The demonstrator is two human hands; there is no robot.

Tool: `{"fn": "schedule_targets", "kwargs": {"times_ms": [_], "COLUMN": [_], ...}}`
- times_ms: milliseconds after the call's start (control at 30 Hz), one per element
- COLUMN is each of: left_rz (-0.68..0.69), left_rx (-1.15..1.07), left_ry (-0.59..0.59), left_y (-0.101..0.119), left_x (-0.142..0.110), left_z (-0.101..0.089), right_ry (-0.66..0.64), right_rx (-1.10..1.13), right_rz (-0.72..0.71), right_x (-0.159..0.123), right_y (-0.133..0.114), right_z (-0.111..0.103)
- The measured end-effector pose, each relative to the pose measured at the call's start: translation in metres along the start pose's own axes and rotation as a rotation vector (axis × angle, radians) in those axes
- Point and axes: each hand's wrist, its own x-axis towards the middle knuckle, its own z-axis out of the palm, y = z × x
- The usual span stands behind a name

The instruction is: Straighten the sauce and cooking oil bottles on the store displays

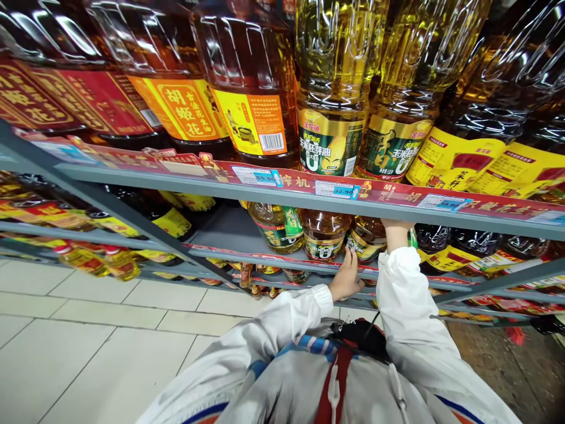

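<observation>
Head view. Left grip (pixel 346 280): one, fingertips against the lower front of a green-labelled bottle (pixel 364 240) on the lower shelf (pixel 225 228); its width could not be told. Right grip (pixel 396 233): one, raised at that bottle's right, partly hidden by the shelf edge (pixel 304 202); whether wide or narrow could not be told. Left of the left grip: two similar bottles (pixel 324 234), upright. Right of the right grip: dark bottles (pixel 435 244), yellow labels. Above both: large oil bottles (pixel 333 88), with price tags (pixel 336 189) below them. Below and left of the left grip: pale floor tiles (pixel 88 359).
</observation>
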Motion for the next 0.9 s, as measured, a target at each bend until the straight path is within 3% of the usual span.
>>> {"fn": "schedule_targets", "kwargs": {"times_ms": [67,133,233,300,367,467,600,733,900], "left_rz": [0.068,0.183,0.209,0.078,-0.050,-0.114,-0.135,-0.189,-0.216], "left_rx": [0.079,0.158,0.213,0.191,0.132,0.061,0.033,0.017,0.021], "left_ry": [0.041,0.144,0.511,0.812,0.963,0.885,0.767,0.699,0.675], "left_y": [-0.007,-0.017,-0.032,-0.040,-0.043,-0.047,-0.058,-0.071,-0.063], "left_x": [-0.010,-0.024,-0.042,-0.047,-0.044,-0.031,-0.015,-0.011,-0.013], "left_z": [-0.019,-0.039,-0.059,-0.061,-0.058,-0.052,-0.064,-0.085,-0.089], "right_ry": [0.081,0.261,0.549,0.527,0.298,-0.050,-0.311,-0.385,-0.370], "right_rx": [0.031,0.089,0.219,0.343,0.472,0.586,0.570,0.555,0.548], "right_rz": [0.053,0.097,0.095,-0.017,-0.147,-0.170,-0.097,-0.117,-0.151], "right_x": [-0.013,-0.041,-0.107,-0.153,-0.188,-0.212,-0.216,-0.222,-0.227], "right_y": [0.001,0.003,0.001,-0.005,-0.015,-0.027,-0.033,-0.035,-0.037], "right_z": [-0.001,0.001,0.021,0.046,0.073,0.107,0.133,0.149,0.157]}}
